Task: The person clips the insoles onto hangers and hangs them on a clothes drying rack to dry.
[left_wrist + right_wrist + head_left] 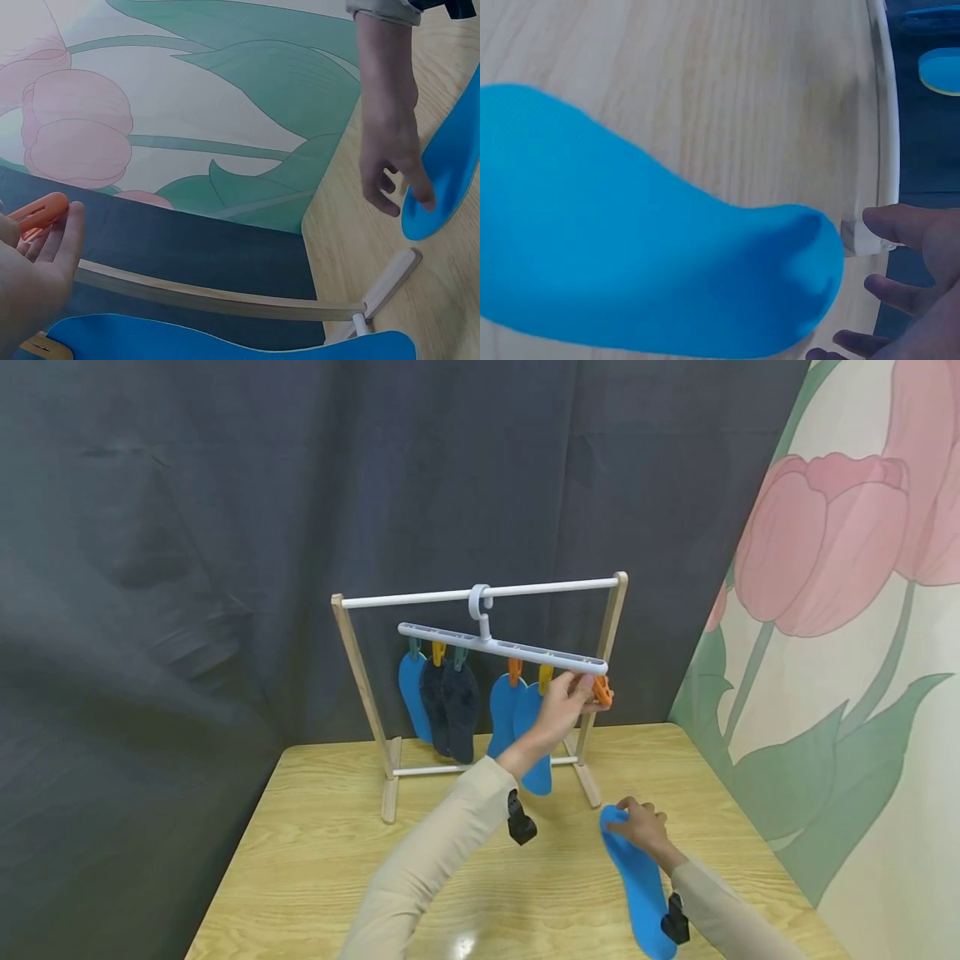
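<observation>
My left hand (564,703) is at the right end of the grey hanger (517,650), holding an orange clothespin (603,691) there. The left wrist view shows the same clothespin (46,214) by the fingers. Over the near-right table, my right hand (643,827) hovers above one end of a loose blue insole (637,881). Its fingers are spread, with a gap to the insole (652,255) in the right wrist view. Blue insoles (414,689) and dark insoles (459,702) hang from the hanger by clothespins; my left hand and forearm partly cover the right-hand blue ones.
The hanger hooks over the white top bar (412,598) of a wooden-sided rack (362,681) and tilts down to the right. The rack stands on the wood-grain table (315,860). A dark curtain (225,527) lies behind, a tulip-painted wall (847,610) to the right.
</observation>
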